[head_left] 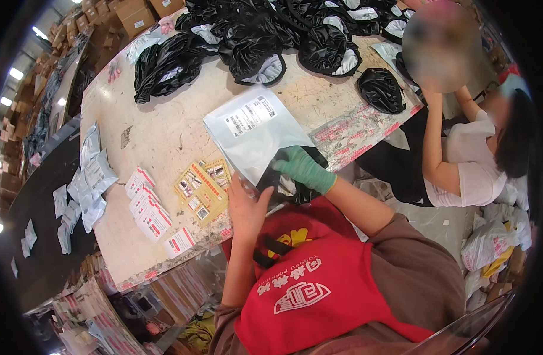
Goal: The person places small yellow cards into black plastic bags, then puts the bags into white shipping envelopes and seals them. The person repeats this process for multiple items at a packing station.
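Note:
A pale grey mailing bag [265, 139] with a printed label lies at the table's near edge, its mouth toward me. Shiny black fabric [310, 192] with a light lining bulges at that mouth, partly covered by my hands. My bare left hand [247, 201] grips the left side of the bag's mouth, thumb apart from the fingers, beside the black fabric. From the right comes my right hand [305, 168] in a green glove, its fingers curled over the black fabric at the opening. How far the fabric reaches into the bag is hidden.
Yellow printed cards [200, 192] and a fanned row of white-and-red cards [148, 207] lie left of my hands. Black fabric covers [259, 53] heap along the far side of the table [117, 236]. Grey parcels [92, 177] rest on a dark conveyor [37, 236]. Another person [469, 148] is at the right.

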{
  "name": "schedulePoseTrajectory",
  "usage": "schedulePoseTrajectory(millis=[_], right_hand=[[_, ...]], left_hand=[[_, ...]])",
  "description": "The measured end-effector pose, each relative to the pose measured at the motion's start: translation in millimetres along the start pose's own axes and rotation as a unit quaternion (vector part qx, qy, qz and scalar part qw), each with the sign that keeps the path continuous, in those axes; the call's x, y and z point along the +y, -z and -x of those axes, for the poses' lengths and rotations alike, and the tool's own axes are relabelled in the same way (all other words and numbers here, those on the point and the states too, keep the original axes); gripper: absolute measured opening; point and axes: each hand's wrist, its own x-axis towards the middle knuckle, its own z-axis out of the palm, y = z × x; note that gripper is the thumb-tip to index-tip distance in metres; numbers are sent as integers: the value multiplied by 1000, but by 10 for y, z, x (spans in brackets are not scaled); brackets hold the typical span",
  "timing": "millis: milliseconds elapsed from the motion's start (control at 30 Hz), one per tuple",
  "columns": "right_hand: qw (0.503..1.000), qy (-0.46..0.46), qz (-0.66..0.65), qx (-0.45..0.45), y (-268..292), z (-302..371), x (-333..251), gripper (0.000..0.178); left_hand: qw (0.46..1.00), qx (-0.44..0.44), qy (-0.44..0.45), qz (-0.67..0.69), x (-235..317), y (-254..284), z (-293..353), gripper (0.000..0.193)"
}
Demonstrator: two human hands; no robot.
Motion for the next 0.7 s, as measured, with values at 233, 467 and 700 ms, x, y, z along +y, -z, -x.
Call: schedulePoseTrajectory(millis=[233,467,700], right_hand=[[951,134,105,258,-172,-92,-38,25],[797,157,581,-53,22,-227,723,54],[848,187,480,125,-220,44,378,54]], left_hand=[[938,-207,204,189,-4,-121,98,12],[895,-279,218,273,102,-301,348,21],[907,-219,209,292,-11,-123,415,15]])
